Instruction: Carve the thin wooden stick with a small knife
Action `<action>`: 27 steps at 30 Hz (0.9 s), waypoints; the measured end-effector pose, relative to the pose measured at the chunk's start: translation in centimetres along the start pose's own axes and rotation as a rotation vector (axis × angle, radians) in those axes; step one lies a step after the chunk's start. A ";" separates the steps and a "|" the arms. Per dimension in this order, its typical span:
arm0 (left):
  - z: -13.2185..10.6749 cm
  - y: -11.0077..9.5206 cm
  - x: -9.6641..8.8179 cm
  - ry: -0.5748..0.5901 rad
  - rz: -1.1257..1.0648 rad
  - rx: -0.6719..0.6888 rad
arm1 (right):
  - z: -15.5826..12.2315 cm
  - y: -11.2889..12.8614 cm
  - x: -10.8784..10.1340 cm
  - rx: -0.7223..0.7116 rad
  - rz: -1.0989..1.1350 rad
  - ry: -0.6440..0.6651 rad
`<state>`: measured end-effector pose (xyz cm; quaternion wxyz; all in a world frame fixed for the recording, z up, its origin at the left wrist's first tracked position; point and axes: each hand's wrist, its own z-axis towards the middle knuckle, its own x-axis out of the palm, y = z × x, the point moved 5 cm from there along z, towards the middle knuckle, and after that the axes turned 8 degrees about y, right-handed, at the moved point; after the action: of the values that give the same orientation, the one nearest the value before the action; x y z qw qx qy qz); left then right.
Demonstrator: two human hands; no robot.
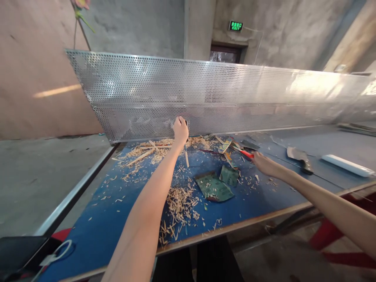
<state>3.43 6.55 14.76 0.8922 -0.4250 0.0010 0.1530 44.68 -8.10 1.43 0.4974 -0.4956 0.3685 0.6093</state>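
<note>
My left hand (180, 131) is closed in a fist above the back of the blue table, near the perforated panel. A dark edge shows beside its fingers, but I cannot make out what it holds. Below that fist a thin wooden strip (187, 157) points toward me. Farther right, my right hand (262, 162) is closed on a tool with a red handle (246, 153); the kind of tool is not clear. Its far end lies by a patterned yellow-and-blue piece (225, 145). Two green sheets, like sandpaper (215, 187), lie between the hands, nearer to me.
Wood shavings (180, 203) are heaped and scattered across the blue table (102, 219). More wooden strips (141, 157) lie at the back left. A cleaver (298, 154) and a long white bar (348, 165) rest at right. A perforated metal panel (158, 90) borders the far edge.
</note>
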 end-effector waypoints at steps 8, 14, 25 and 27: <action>0.3 0.2 -0.5 -0.005 -0.009 -0.012 | 4.6 9.6 -5.1 -0.042 0.330 0.241; 0.3 0.4 0.7 0.082 0.063 -0.019 | 7.9 18.3 -4.4 -0.301 0.327 0.257; 0.0 1.1 3.5 0.240 0.149 0.084 | 7.9 19.5 -1.1 -0.536 0.307 -0.035; -0.1 1.1 3.7 0.238 0.141 0.100 | 7.7 19.4 -0.9 -0.551 0.313 -0.053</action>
<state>6.65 8.13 13.43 0.8928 -0.3942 0.1441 0.1636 24.05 -5.61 3.24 0.2540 -0.5328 0.2485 0.7680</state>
